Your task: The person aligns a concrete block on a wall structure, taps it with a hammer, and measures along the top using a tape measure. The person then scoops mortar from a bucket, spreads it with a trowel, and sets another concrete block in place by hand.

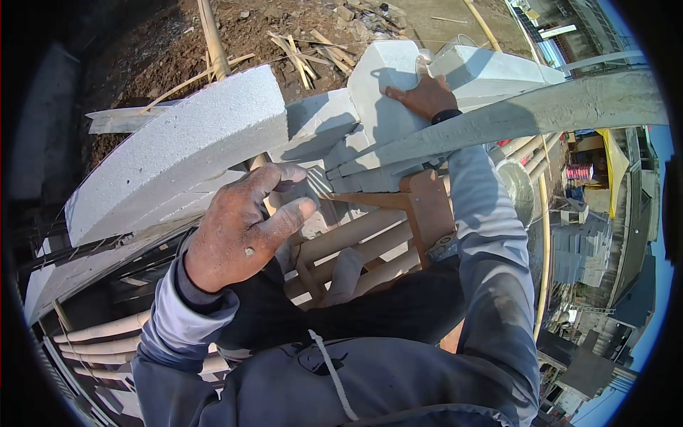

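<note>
My left hand point(245, 220) is held up in front of me, thumb and forefinger apart, with nothing between them. Just beyond it lies a thick white block with a curved edge point(185, 142), apparently lightweight concrete. My right hand point(427, 98) grips a pale angular block point(384, 78), its thumb across the near face and a finger at the upper edge; the other fingers are partly hidden. A long grey beam point(512, 117) crosses over my right wrist and forearm. Below its left end sits a brown wooden piece point(427, 213), partly covered.
Bamboo poles point(356, 242) run beneath me, with gaps between them. A round grey bucket point(516, 188) stands beside my right forearm. Bare soil point(149, 78) and wood scraps point(302, 57) lie lower down ahead. Stacked grey blocks point(580, 249) are off to the right.
</note>
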Demonstrator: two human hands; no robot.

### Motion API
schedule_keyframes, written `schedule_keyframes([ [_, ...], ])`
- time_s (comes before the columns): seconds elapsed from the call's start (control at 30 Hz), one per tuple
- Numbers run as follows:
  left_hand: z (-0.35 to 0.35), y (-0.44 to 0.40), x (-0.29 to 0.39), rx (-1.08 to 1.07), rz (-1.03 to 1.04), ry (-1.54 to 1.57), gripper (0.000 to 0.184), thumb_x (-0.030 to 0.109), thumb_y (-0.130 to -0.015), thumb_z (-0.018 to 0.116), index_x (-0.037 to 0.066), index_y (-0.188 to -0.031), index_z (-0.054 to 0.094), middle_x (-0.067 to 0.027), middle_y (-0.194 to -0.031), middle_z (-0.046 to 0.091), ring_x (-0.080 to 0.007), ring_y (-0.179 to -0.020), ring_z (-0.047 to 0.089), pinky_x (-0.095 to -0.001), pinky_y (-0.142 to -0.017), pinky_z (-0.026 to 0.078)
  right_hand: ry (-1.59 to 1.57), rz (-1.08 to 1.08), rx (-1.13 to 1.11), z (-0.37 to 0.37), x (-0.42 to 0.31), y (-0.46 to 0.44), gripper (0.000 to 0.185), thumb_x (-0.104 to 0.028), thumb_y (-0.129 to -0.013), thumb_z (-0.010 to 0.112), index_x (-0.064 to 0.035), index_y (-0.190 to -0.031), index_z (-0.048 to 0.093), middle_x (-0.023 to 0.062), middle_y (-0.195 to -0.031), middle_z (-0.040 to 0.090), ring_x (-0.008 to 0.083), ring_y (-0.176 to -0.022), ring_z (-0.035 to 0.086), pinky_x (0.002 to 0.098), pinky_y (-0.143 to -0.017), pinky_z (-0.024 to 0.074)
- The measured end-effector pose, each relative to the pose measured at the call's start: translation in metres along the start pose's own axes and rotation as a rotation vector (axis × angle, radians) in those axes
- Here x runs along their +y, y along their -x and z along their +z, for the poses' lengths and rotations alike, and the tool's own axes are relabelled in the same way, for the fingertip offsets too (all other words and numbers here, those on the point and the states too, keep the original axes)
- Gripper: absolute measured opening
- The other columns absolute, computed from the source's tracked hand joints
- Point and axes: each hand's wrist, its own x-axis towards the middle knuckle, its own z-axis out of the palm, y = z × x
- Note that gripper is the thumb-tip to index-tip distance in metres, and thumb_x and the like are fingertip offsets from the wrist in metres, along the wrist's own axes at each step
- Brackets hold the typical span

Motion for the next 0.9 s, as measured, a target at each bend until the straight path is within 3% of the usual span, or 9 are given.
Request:
schedule_keyframes([
  [0.17, 0.002, -0.032, 0.001, -0.25, -0.16, -0.078, 0.039, 0.031, -0.09, 0.057, -0.002, -0.111, 0.055, -0.0111, -0.102, 0.061, -0.0173, -0.096, 0.055, -0.0286, -0.085, 0.042, -0.198, -0.233, 0.302, 0.046, 0.03, -0.007, 0.103, -0.075, -0.066, 0.056, 0.0019, -0.133, 0.039, 0.029, -0.117, 0.053, 0.0423, -0.101, 0.056, 0.045, -0.09, 0.045],
  [0.2, 0.006, -0.04, 0.0, -0.239, -0.131, -0.076, 0.039, 0.03, -0.09, 0.057, -0.003, -0.111, 0.055, -0.013, -0.099, 0.062, -0.0187, -0.093, 0.057, -0.0302, -0.083, 0.043, -0.274, -0.302, 0.411, 0.063, 0.04, -0.013, 0.103, -0.074, -0.066, 0.057, 0.0018, -0.133, 0.04, 0.0299, -0.119, 0.051, 0.0426, -0.102, 0.056, 0.046, -0.089, 0.0449],
  [0.27, 0.018, -0.057, -0.01, -0.216, -0.081, -0.061, 0.04, 0.029, -0.088, 0.058, -0.004, -0.11, 0.055, -0.0169, -0.093, 0.063, -0.0217, -0.086, 0.06, -0.0332, -0.077, 0.046, -0.425, -0.233, 0.305, 0.05, 0.035, 0.004, 0.102, -0.073, -0.066, 0.059, 0.0017, -0.133, 0.039, 0.0304, -0.123, 0.048, 0.0416, -0.106, 0.055, 0.0449, -0.091, 0.0444],
  [0.3, 0.023, -0.067, -0.019, -0.223, -0.039, -0.095, 0.041, 0.032, -0.09, 0.055, -0.003, -0.11, 0.055, -0.0156, -0.091, 0.063, -0.021, -0.087, 0.059, -0.0326, -0.077, 0.046, -0.496, -0.187, 0.173, 0.041, 0.031, 0.012, 0.106, -0.07, -0.065, 0.062, 0.002, -0.137, 0.033, 0.0301, -0.128, 0.044, 0.0394, -0.114, 0.05, 0.0422, -0.095, 0.0418],
  [0.47, 0.038, -0.112, -0.018, -0.253, -0.144, -0.205, 0.042, 0.034, -0.091, 0.053, -0.002, -0.113, 0.055, -0.0089, -0.094, 0.06, -0.0168, -0.089, 0.055, -0.03, -0.081, 0.043, -0.5, -0.239, 0.303, 0.066, 0.037, -0.008, 0.111, -0.069, -0.064, 0.064, 0.0028, -0.14, 0.025, 0.0289, -0.131, 0.042, 0.0375, -0.123, 0.042, 0.0391, -0.102, 0.0347],
  [0.6, 0.052, -0.137, -0.02, -0.163, -0.102, -0.246, 0.041, 0.034, -0.092, 0.053, -0.001, -0.112, 0.055, -0.0055, -0.093, 0.058, -0.015, -0.089, 0.052, -0.0282, -0.082, 0.041, -0.413, -0.273, 0.403, 0.083, 0.046, -0.022, 0.065, -0.052, -0.072, 0.063, -0.0072, -0.118, 0.053, 0.0258, -0.118, 0.049, 0.038, -0.113, 0.049, 0.0418, -0.088, 0.0449],
  [0.63, 0.054, -0.148, -0.03, -0.129, -0.051, -0.278, 0.047, 0.04, -0.089, 0.053, -0.001, -0.11, 0.057, -0.0186, -0.097, 0.064, -0.0282, -0.092, 0.061, -0.036, -0.081, 0.046, -0.407, -0.286, 0.428, 0.083, 0.046, -0.022, 0.056, -0.048, -0.074, 0.062, -0.009, -0.114, 0.059, 0.0255, -0.115, 0.05, 0.0384, -0.112, 0.05, 0.0426, -0.086, 0.0473],
  [0.77, 0.064, -0.172, -0.053, -0.014, 0.038, -0.237, 0.049, 0.042, -0.09, 0.052, -0.002, -0.11, 0.057, -0.0194, -0.099, 0.064, -0.0279, -0.093, 0.061, -0.0343, -0.084, 0.045, -0.505, -0.293, 0.306, 0.058, 0.044, 0.007, 0.057, -0.04, -0.078, 0.059, -0.0083, -0.124, 0.051, 0.0261, -0.116, 0.044, 0.0405, -0.114, 0.046, 0.0437, -0.087, 0.047],
  [0.9, 0.069, -0.21, -0.092, 0.063, -0.056, -0.157, 0.056, 0.046, -0.09, 0.049, -0.006, -0.112, 0.056, -0.0174, -0.097, 0.064, -0.0238, -0.094, 0.059, -0.032, -0.086, 0.043, -0.278, -0.323, 0.225, 0.054, 0.05, 0.005, 0.066, -0.046, -0.085, 0.049, -0.0116, -0.139, 0.033, 0.0275, -0.123, 0.041, 0.0417, -0.116, 0.044, 0.0445, -0.094, 0.0419],
])
